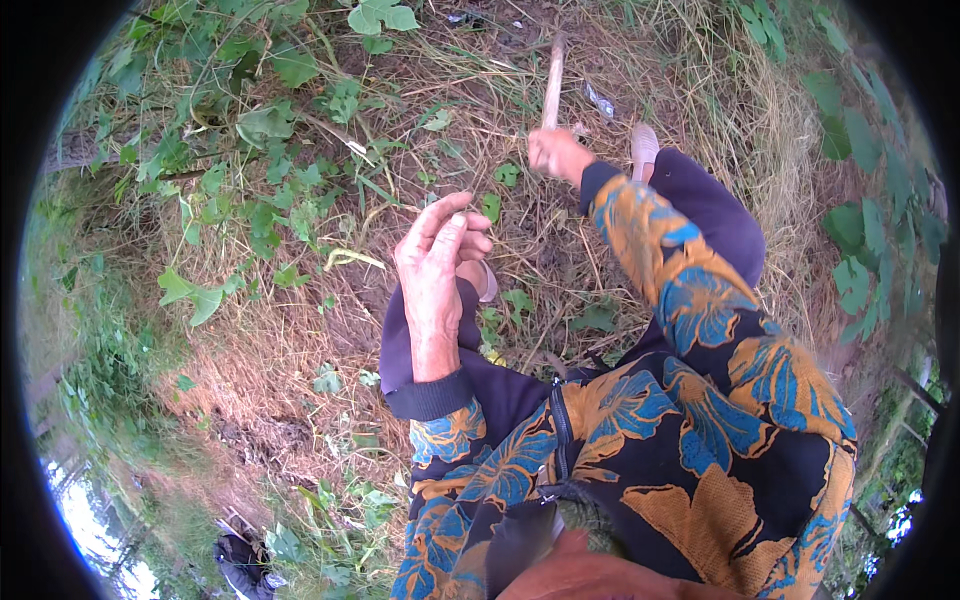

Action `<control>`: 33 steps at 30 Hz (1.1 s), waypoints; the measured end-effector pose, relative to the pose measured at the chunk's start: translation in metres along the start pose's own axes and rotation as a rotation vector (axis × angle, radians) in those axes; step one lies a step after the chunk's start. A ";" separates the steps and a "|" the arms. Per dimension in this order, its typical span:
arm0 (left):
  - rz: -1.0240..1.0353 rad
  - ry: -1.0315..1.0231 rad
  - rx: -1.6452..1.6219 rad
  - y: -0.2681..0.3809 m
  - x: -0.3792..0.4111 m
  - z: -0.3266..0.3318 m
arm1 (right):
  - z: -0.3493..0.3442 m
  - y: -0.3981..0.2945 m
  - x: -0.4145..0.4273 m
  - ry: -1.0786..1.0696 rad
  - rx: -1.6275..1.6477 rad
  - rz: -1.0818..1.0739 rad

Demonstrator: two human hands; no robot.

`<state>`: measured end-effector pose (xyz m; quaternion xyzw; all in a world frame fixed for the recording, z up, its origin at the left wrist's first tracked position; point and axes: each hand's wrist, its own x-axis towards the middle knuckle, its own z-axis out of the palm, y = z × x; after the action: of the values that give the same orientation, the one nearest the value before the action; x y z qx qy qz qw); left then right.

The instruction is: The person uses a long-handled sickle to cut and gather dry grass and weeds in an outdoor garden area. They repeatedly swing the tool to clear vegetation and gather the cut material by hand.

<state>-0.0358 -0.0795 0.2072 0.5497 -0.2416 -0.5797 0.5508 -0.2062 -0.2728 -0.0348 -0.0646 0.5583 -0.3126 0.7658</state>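
My right hand (559,155) is closed around a wooden handle (554,82), which points away from me over the straw-strewn soil. The far end of the handle lies near the grass; whether a tool head is fixed to it cannot be told. My left hand (441,262) is raised above my bent knee, its fingers loosely curled and apart, with nothing seen in it. Dry grass and small green weeds (508,175) cover the ground between my feet.
Leafy vines (277,195) spread on the left, and broad leaves (855,225) stand at the right. A clear plastic scrap (599,102) lies beyond my right shoe (643,146). A dark bundle (244,562), not clearly made out, is at the lower left.
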 end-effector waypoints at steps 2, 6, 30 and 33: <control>-0.024 0.024 0.029 0.002 0.001 0.005 | 0.000 0.048 -0.049 0.042 -0.228 -0.064; 0.031 0.000 0.045 -0.006 0.002 0.002 | -0.017 0.103 -0.130 -0.044 -0.470 0.003; 0.158 0.230 0.064 -0.020 0.000 -0.082 | -0.079 0.089 -0.119 -0.259 -0.609 -0.044; 0.066 0.318 0.093 -0.023 0.003 -0.081 | -0.092 0.107 -0.171 -0.400 -0.574 -0.074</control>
<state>0.0293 -0.0497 0.1633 0.6511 -0.1958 -0.4550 0.5750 -0.2759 -0.0702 0.0225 -0.3573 0.4596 -0.1517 0.7988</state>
